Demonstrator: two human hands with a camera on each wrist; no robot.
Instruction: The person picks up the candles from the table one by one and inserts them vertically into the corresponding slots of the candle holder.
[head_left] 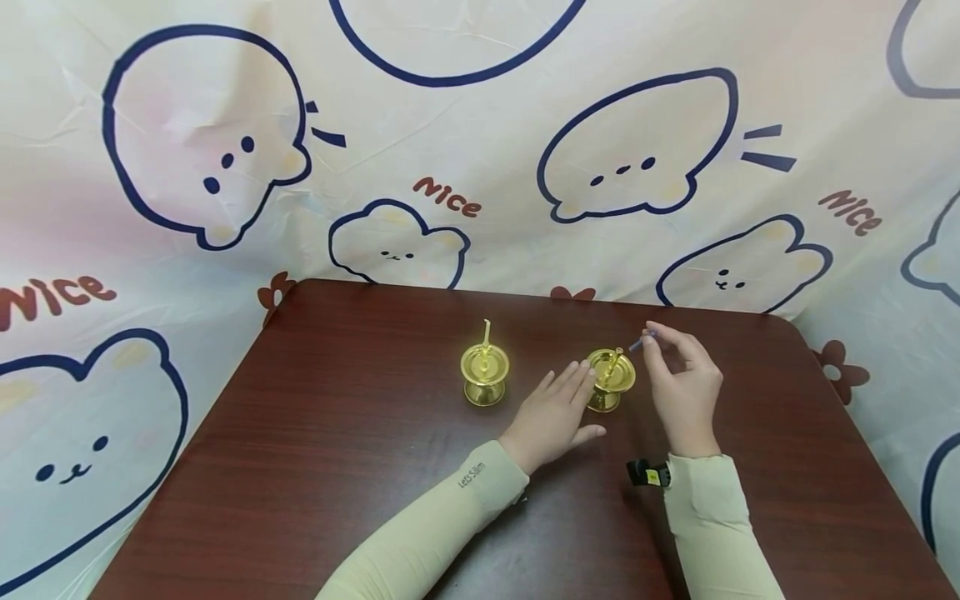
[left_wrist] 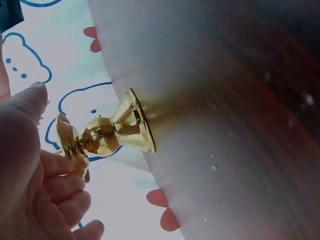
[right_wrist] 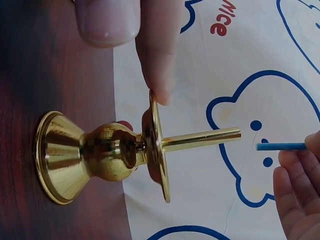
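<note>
so the brass holder (right_wrist: pixel 112 152) stands upright on the table (head_left: pixel 337 467); call it the clock centre in the head view. left hand (head_left: pixel 551 421) is at 8 o'clock, fingers pretty much straight, touching the dish rim (right_wrist: pixel 162 172) without really gripping. right hand (head_left: pixel 684 400) is at 3, thumb and finger closed in a pinch on a thin blue stick (head_left: pixel 642 341) that sits between 1 and 2. the stick's tip is near the tube (right_wrist: pixel 200 140), not touching. my worry: it's a small pinch on a skinny stick, so a bump against the tube could twist it loose. come in slanted and it probably misses. lean too hard on the rim and imo the holder could tip towards 8.
</note>
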